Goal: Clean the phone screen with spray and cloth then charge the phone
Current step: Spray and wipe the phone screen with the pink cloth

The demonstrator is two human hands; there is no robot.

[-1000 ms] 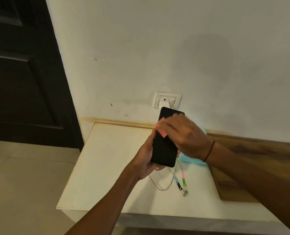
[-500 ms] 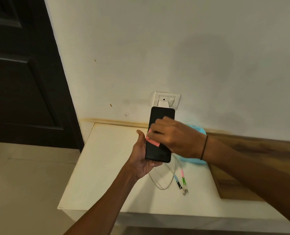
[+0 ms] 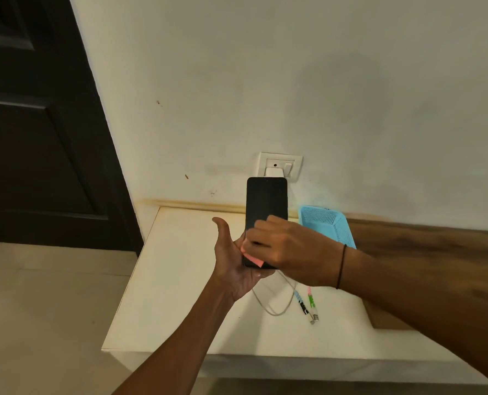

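Phone (image 3: pixel 266 201) upright in left hand (image 3: pixel 237 263) grip; right hand (image 3: pixel 291 246) presses pink cloth (image 3: pixel 253 260).

The room is dim and warm-toned, the light soft and even. A broad faint shadow darkens the wall (image 3: pixel 336 89) at upper right. The door (image 3: pixel 31 124) at left sinks into near-black. Wide-angle distortion bends straight edges. The right hand (image 3: pixel 288 246) shows slight motion blur.

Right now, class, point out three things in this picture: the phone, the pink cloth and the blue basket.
phone (image 3: pixel 266 199): head view, upper part of the dark screen.
pink cloth (image 3: pixel 253 260): head view, corner showing below the right hand's fingers.
blue basket (image 3: pixel 326 222): head view, its perforated side wall.
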